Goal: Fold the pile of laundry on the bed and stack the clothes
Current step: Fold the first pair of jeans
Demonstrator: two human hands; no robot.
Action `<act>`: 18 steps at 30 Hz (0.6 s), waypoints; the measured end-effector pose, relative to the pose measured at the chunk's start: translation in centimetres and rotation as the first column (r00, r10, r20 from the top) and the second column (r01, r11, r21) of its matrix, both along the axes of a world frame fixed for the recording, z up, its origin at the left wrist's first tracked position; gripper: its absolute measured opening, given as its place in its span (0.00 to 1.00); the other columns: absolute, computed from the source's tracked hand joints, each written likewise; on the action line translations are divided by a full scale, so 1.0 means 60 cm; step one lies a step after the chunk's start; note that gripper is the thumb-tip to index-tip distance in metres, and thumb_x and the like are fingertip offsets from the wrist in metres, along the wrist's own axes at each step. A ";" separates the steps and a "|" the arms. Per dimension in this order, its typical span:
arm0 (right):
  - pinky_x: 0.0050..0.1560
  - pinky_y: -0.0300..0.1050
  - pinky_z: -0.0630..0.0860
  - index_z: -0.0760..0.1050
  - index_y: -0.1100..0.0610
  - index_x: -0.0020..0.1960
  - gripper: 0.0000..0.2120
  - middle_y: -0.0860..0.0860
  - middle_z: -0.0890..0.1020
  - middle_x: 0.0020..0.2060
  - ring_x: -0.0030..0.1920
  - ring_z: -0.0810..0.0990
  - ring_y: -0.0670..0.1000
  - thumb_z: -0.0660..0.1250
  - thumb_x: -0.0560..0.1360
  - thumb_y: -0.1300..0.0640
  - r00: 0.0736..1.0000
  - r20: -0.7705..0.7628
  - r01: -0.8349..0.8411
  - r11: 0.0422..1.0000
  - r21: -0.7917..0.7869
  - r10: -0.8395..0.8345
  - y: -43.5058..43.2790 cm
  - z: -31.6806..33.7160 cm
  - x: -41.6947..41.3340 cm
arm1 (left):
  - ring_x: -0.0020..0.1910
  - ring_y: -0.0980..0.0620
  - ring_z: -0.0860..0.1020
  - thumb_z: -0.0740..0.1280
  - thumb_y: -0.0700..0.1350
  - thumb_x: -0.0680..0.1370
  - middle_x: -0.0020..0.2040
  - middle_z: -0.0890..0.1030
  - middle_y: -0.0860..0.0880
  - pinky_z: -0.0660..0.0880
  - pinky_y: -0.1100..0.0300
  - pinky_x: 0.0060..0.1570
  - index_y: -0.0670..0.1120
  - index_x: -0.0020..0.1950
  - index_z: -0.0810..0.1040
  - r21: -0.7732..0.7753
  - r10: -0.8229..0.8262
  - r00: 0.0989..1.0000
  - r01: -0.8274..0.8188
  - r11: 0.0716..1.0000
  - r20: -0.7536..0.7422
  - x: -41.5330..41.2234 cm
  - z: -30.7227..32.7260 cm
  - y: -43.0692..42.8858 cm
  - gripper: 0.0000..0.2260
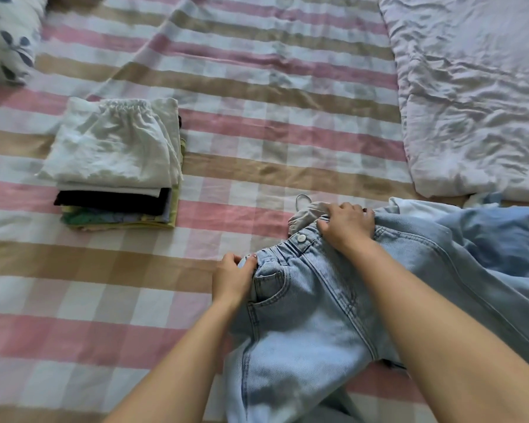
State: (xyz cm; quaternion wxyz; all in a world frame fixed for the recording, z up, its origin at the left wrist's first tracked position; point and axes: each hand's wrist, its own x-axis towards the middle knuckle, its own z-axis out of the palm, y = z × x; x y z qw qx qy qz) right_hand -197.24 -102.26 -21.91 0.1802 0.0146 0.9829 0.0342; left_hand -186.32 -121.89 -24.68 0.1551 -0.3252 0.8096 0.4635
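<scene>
The left hand (231, 277) has its fingers curled and thumb pinched on the waistband edge of the pale blue denim jeans (303, 325), while the right hand (347, 228) closes its bent fingers over the waistband's far end, just past the white button. The jeans lie front-up on the pink, tan and white checked bedsheet (104, 300), legs trailing toward the viewer. Well to the left sits a stack of folded clothes (116, 166) topped by a white elastic-waisted garment; a crumpled white quilt (477, 96) lies at the far right.
</scene>
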 end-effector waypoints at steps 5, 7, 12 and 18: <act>0.63 0.57 0.62 0.70 0.55 0.64 0.28 0.58 0.73 0.62 0.64 0.68 0.59 0.58 0.74 0.36 0.995 0.055 0.078 0.993 0.094 -0.083 -0.004 0.024 0.006 | 0.51 0.45 0.76 0.68 0.50 0.75 0.52 0.78 0.43 0.72 0.55 0.49 0.39 0.57 0.74 0.142 0.071 0.997 -0.070 0.987 -0.001 0.006 0.019 -0.003 0.18; 0.62 0.56 0.63 0.72 0.55 0.60 0.28 0.57 0.75 0.60 0.62 0.70 0.59 0.64 0.70 0.35 0.995 -0.021 0.099 0.995 0.017 -0.098 -0.011 0.053 0.012 | 0.51 0.45 0.78 0.71 0.45 0.73 0.50 0.80 0.43 0.75 0.52 0.53 0.40 0.54 0.75 0.248 0.146 0.987 -0.127 0.960 -0.061 0.014 0.043 -0.004 0.14; 0.56 0.53 0.71 0.77 0.54 0.45 0.20 0.54 0.81 0.45 0.51 0.78 0.57 0.72 0.66 0.38 0.978 -0.063 0.177 0.951 -0.253 -0.199 -0.018 0.183 0.053 | 0.38 0.51 0.79 0.72 0.37 0.71 0.37 0.82 0.49 0.76 0.56 0.42 0.46 0.40 0.79 0.425 0.206 0.943 -0.080 0.901 -0.259 0.043 0.154 -0.044 0.06; 0.31 0.41 0.65 0.76 0.53 0.34 0.10 0.47 0.76 0.28 0.32 0.74 0.48 0.76 0.66 0.52 0.972 -0.004 0.179 0.746 -0.641 -0.236 -0.029 0.416 0.127 | 0.35 0.54 0.80 0.72 0.32 0.69 0.36 0.83 0.49 0.78 0.59 0.39 0.42 0.43 0.80 0.495 0.211 0.889 0.021 0.869 -0.407 0.077 0.376 -0.127 0.07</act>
